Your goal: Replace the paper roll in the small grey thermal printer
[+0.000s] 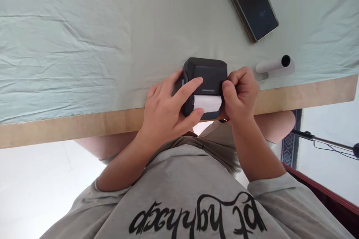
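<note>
A small black device sits at the table's front edge, with white paper showing in its near opening. My left hand rests round the device's left side, index finger on its top and thumb by the paper, fingers apart around the body. At the device's right side, my right hand has its fingers curled in, the thumb and bent index finger against the casing. What lies inside that curl, if anything, is hidden.
Right of my hands, a white paper roll with a dark core end lies on the cloth-covered table. A black phone lies farther back on a box-like object. The table has a wooden front edge.
</note>
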Available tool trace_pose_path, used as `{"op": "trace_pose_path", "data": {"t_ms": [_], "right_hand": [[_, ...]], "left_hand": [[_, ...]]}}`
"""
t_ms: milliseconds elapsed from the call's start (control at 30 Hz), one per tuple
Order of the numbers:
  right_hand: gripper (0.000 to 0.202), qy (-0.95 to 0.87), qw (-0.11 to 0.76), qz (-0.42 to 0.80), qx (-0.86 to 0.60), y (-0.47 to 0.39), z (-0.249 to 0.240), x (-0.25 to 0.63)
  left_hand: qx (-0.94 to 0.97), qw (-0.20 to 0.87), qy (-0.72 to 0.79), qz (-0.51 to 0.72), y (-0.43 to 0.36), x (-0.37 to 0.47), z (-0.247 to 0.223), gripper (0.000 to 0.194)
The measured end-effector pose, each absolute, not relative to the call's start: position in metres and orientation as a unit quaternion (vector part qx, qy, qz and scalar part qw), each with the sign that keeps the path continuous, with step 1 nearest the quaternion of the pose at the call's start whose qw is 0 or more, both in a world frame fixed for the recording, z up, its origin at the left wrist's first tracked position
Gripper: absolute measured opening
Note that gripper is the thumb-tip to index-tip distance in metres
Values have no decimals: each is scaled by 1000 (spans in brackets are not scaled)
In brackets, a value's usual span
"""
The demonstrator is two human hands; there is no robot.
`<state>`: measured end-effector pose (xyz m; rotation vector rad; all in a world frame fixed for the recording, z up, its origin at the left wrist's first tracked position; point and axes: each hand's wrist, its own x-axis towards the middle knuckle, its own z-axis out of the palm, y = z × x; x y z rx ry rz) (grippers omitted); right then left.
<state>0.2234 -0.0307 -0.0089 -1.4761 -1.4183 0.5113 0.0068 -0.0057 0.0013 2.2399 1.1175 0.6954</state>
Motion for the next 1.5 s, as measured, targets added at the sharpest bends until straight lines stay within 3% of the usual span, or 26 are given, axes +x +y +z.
{"op": "trace_pose_path", "data": {"t_ms": [100, 367, 1333, 1500], "right_hand": [[57, -583, 496, 254, -592, -32, -7, 223], [61, -573, 495, 281, -590, -33, -8, 225], [59, -587, 459, 275, -608, -30, 0, 225], [40, -536, 537, 347, -551, -34, -5, 229]], "left_hand": [[829, 267, 415, 263, -6, 7, -1, 60], [819, 271, 422, 279, -6, 9, 2, 54], [802, 272, 441, 298, -1, 17, -1, 56], [802, 288, 433, 292, -3, 13, 0, 58]]}}
